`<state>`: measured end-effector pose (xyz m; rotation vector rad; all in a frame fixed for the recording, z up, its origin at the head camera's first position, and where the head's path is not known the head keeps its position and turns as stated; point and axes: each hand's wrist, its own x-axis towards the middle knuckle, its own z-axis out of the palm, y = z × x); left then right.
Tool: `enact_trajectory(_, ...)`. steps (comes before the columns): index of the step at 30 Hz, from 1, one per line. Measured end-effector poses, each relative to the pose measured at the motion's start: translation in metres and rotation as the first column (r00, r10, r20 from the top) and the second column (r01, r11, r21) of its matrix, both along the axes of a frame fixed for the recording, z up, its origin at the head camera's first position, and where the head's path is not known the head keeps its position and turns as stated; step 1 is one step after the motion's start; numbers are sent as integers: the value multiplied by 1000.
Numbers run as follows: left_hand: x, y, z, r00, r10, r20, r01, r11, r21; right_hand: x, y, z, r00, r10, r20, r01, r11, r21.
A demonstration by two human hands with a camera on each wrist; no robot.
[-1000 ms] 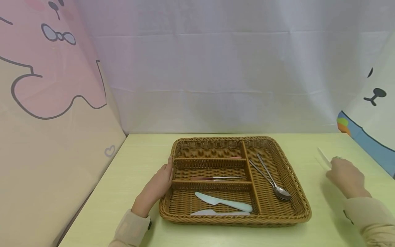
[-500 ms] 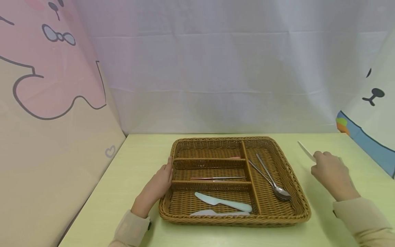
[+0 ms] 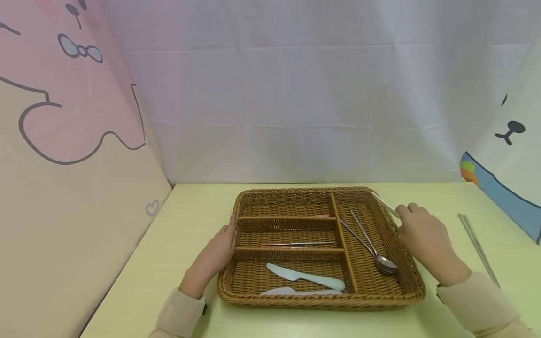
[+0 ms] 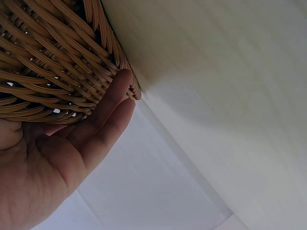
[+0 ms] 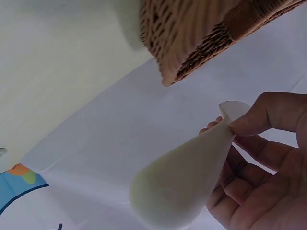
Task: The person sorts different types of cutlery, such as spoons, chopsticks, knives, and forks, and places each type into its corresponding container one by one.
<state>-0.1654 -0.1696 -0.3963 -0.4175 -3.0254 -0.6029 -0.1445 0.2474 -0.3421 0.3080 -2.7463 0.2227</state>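
A brown wicker basket (image 3: 325,303) with compartments sits on the table. My left hand (image 3: 215,249) holds its left side; in the left wrist view, fingers (image 4: 112,93) lie on the woven outer wall, while the thumb is partly hidden by the rim. At the basket's right rim, my right hand (image 3: 427,241) pinches a white knife (image 5: 184,177) between thumb and fingers. Its pale wide handle faces the wrist camera. A mint knife (image 3: 304,276) and a paler knife (image 3: 302,292) lie in the front compartment. Metal spoons (image 3: 385,264) occupy the right compartment.
Thin metal utensils, seemingly chopsticks (image 3: 296,243), lie in the middle left compartment. Something pink (image 3: 322,216) is mostly hidden in the back compartment. Green-ended chopsticks (image 3: 479,249) rest on the table at the right. Cloth walls (image 3: 274,117) enclose the table's back and sides.
My right hand has moved left with the white knife, from the table's right side to the basket's right rim. The green-ended chopsticks have come into sight. My left hand stays in place.
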Motion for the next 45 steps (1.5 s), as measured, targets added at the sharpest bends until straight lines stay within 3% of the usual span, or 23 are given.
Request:
enact_trajectory(8,-1,0,-1,1000,-3,0,3,1000,-5,5,-32,0,979,108,-170,-96,992,78)
enact_trajectory(18,-2,0,-3,1000,-6,-1,6,1000,-3,19,-75,3,947,244,-209,-203,959,199)
enact_trajectory(28,-1,-1,-2,1000,2,19,-2,1000,-8,32,-112,-2,928,336,-161,-282,916,286)
enact_trajectory(34,-2,-1,-3,1000,-1,14,1,1000,-10,38,-130,-9,902,415,-114,-369,882,292)
enact_trajectory(45,-1,-1,-1,1000,4,21,-4,1000,-12,43,-144,-9,859,505,84,-505,809,301)
